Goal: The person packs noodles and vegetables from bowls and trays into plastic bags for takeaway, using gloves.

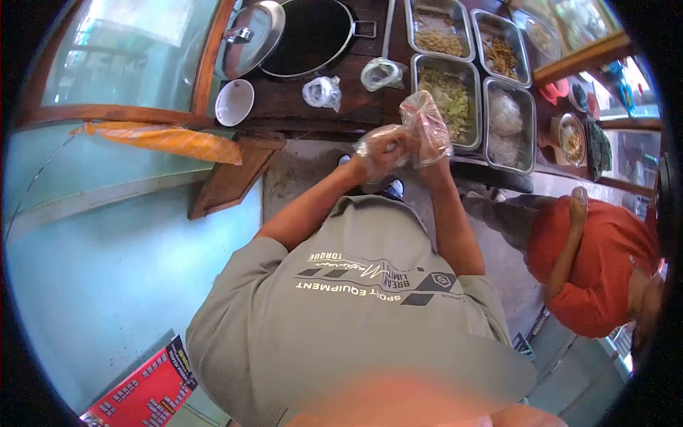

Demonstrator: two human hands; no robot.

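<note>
Thin clear plastic covers my left hand (385, 151), whose fingers are curled close to my right hand. My right hand (430, 146) is wrapped in clear plastic too, and a crumpled clear plastic piece with pink-red marks (424, 114) lies over its fingers. Whether my left fingers grip the plastic is hard to tell. Both hands are in front of the dark wooden counter (284, 107), near the metal tray of chopped pale-green food (442, 96). Two small clear plastic bundles (322, 93) (382, 74) rest on the counter.
A large black pan (309, 35), a glass lid (252, 43) and a white bowl (234, 102) stand left. Other trays hold white noodles (505, 121) and brown food (501, 57). An orange cloth (163, 141) hangs left. A person in red (590, 267) is at right.
</note>
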